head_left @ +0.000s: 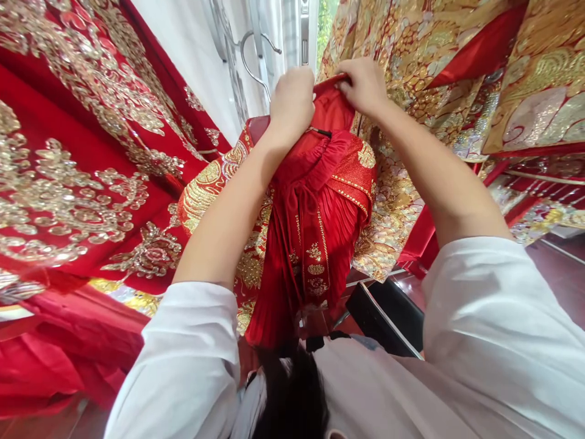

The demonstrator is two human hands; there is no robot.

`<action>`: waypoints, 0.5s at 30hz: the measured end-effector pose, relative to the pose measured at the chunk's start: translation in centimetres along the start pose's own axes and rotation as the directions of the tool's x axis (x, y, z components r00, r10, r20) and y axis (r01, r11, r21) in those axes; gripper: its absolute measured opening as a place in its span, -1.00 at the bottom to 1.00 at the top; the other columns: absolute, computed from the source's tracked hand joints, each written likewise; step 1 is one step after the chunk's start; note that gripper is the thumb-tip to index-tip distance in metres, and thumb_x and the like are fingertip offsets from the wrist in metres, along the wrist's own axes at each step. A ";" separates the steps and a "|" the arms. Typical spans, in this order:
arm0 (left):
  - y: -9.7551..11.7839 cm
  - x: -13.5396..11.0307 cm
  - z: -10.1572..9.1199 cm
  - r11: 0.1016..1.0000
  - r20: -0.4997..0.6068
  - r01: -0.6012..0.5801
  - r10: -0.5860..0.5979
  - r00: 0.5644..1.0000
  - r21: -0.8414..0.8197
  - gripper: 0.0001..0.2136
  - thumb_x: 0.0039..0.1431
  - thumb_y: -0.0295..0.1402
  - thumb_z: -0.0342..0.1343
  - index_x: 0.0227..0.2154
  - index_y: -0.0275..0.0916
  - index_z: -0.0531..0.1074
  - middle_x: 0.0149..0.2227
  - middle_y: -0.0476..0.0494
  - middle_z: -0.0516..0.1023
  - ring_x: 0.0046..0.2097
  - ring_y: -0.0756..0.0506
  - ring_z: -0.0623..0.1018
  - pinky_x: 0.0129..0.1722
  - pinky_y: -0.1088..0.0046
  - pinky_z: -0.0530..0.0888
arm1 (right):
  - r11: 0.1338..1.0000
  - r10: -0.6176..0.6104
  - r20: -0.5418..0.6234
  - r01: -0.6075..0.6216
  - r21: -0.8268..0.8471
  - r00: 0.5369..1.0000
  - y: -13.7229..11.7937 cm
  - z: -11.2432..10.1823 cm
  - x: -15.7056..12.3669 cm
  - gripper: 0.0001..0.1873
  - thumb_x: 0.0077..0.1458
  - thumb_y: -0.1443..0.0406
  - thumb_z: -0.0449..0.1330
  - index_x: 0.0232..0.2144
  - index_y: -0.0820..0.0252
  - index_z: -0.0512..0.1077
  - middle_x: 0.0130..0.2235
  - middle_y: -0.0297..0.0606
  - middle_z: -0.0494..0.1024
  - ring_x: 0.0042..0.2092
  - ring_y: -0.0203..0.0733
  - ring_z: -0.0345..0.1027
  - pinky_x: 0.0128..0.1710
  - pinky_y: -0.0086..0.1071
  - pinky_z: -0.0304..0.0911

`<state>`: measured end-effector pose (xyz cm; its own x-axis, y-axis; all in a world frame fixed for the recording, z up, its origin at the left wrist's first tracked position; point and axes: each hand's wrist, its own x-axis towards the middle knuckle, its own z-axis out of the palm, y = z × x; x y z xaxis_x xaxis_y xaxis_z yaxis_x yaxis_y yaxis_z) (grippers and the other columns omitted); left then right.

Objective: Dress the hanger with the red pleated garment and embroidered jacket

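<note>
A red pleated skirt [315, 244] with gold embroidery hangs in front of me, bunched at its waistband. My left hand [292, 100] is closed in a fist on the red waistband fabric at the top. Just to the right, my right hand [363, 85] pinches the same red fabric edge. Both arms reach up in white sleeves. A red hanger shoulder [256, 128] shows just left of my left wrist, with a metal hook [253, 58] above it.
Red garments with heavy gold and silver embroidery [77, 171] hang close on the left. Gold-embroidered robes [457, 79] hang on the right. A white curtain and a window frame [301, 30] stand behind. A black object [388, 317] sits on the dark red floor below.
</note>
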<state>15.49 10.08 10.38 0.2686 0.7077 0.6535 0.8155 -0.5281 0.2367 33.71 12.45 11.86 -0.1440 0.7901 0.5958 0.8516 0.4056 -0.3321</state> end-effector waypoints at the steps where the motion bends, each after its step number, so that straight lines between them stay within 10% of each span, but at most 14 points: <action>1: -0.1 0.1 0.1 1.000 -0.008 0.004 -0.004 1.000 -0.030 -0.60 0.18 -0.14 -0.15 0.00 -0.21 0.31 0.04 -0.18 0.33 -0.02 -0.22 0.18 -0.05 0.16 0.07 | 1.000 -0.017 -0.016 0.017 0.000 1.000 0.3 0.2 -0.4 -0.75 0.07 0.45 0.12 -0.15 0.36 0.41 -0.08 -0.37 0.45 -0.13 -0.50 0.14 0.00 -0.52 0.06; 5: -0.5 0.3 0.2 0.994 0.024 0.006 -0.004 1.000 -0.107 -0.51 0.14 0.02 -0.19 0.00 -0.18 0.29 0.02 -0.17 0.30 -0.05 -0.22 0.12 -0.08 0.17 0.03 | 1.000 -0.008 0.296 0.006 0.009 0.955 1.7 1.2 -2.4 -0.78 0.08 0.32 0.09 -0.40 0.47 0.42 -0.37 -0.47 0.48 -0.25 -0.53 0.18 -0.10 -0.56 0.10; 8: -0.4 -0.1 -0.5 0.998 0.030 -0.025 0.027 0.999 -0.059 -0.40 0.14 0.17 -0.33 0.00 -0.15 0.27 0.00 -0.13 0.31 -0.09 -0.17 0.12 -0.12 0.22 0.04 | 0.994 0.078 0.018 -0.076 -0.075 0.997 2.6 1.1 -3.3 -0.72 0.14 0.30 -0.03 -0.46 0.28 0.42 -0.46 -0.43 0.46 -0.13 -0.39 0.16 0.00 -0.48 0.06; 11: 0.1 -0.9 -1.2 0.997 0.045 -0.066 0.065 0.997 0.030 -0.35 0.18 0.21 -0.49 -0.03 -0.15 0.25 -0.02 -0.10 0.33 -0.15 -0.12 0.13 -0.18 0.26 0.06 | 0.986 0.129 -0.384 -0.161 -0.052 0.914 2.9 1.3 -4.2 -0.71 0.18 0.27 -0.08 -0.28 0.11 0.44 -0.30 -0.33 0.51 0.01 -0.30 0.09 0.07 -0.45 0.01; 15: -0.1 -1.2 -1.8 0.995 0.038 -0.087 0.085 0.996 0.055 -0.27 0.08 0.31 -0.52 -0.13 -0.11 0.32 -0.09 -0.11 0.36 -0.20 -0.12 0.16 -0.27 0.29 0.04 | 0.953 0.304 -0.239 -0.299 0.055 0.922 2.6 1.2 -5.5 -0.71 0.16 0.18 0.05 -0.19 0.23 0.43 -0.25 -0.25 0.48 -0.09 -0.22 0.20 -0.08 -0.42 0.14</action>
<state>14.20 8.46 10.87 0.3563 0.6778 0.6431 0.8160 -0.5610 0.1392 36.12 9.75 6.86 0.2459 0.7424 0.6233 0.8266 0.1752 -0.5348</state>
